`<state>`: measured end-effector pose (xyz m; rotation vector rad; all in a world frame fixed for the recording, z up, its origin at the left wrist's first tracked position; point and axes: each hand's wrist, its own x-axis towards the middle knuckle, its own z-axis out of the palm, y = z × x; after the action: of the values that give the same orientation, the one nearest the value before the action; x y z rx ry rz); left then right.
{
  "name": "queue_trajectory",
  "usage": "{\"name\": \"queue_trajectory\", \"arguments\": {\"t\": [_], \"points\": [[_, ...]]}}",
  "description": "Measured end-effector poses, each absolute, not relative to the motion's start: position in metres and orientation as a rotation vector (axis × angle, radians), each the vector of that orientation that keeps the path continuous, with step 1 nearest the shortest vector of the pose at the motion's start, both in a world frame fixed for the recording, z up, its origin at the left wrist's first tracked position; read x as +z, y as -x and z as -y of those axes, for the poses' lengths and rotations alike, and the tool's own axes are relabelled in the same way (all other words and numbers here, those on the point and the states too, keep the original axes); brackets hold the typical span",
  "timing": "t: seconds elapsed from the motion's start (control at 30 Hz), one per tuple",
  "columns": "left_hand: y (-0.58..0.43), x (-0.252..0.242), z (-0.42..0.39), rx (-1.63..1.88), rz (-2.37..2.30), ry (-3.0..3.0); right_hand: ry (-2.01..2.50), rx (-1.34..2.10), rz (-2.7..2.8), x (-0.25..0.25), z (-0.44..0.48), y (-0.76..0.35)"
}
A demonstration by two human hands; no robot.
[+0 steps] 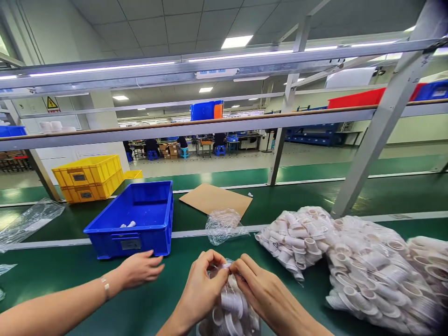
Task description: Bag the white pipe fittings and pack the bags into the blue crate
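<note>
**Bench holdings, taken from the blue crate**

- Blue crate (135, 219): open-topped, on the green bench (70, 275); a few small white parts lie on its floor.
- Left hand (202, 290): in front of the crate and to its right, fingers pinched shut on the top of a clear bag of white plastic caps (229, 311).
- Right hand (261, 291): just right of the left hand, fingertips closed on the same bag top, touching the left hand's fingers.
- Bag of caps: held between both hands at the near edge of the bench, well in front of the crate.
- Co-worker's hand (140, 269): reaches in from the left, fingers loosely spread, holding nothing, just in front of the crate's near wall.
- Pile of bagged caps (353, 261): well to the right of the crate.
- Crumpled empty bag (224, 225): just right of the crate.
- Cardboard sheet (216, 199): behind that bag, right of the crate.
- Yellow crates (89, 179): stacked behind the crate, to its left.
</note>
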<state>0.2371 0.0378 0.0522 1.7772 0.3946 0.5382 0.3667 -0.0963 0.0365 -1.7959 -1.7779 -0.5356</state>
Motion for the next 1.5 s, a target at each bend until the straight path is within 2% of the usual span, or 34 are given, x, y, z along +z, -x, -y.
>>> {"name": "queue_trajectory", "arguments": {"t": [0.17,0.33,0.6,0.9,1.1,1.33,1.5], "points": [[-0.229,0.047,-0.045,0.504,-0.335,-1.691,1.788,-0.679,1.730,0.032,0.087,-0.353],[-0.222,0.049,-0.064,0.370,-0.261,-1.461,1.817,-0.681,1.744,0.032,0.080,-0.341],[-0.219,0.058,-0.086,0.207,-0.127,-1.527,1.766,-0.681,1.744,0.037,0.074,-0.333],[-0.223,0.056,-0.087,0.396,-0.170,-1.681,1.692,-0.633,1.523,0.041,0.071,-0.337],[-0.224,0.053,-0.085,0.293,-0.148,-1.517,1.659,-0.689,1.489,0.040,0.074,-0.336],[-0.216,0.065,-0.074,0.435,-0.152,-1.771,1.694,-0.803,1.503,0.041,0.081,-0.336],[-0.209,0.068,-0.071,0.576,-0.124,-2.008,1.710,-0.663,1.574,0.038,0.084,-0.337]]}}
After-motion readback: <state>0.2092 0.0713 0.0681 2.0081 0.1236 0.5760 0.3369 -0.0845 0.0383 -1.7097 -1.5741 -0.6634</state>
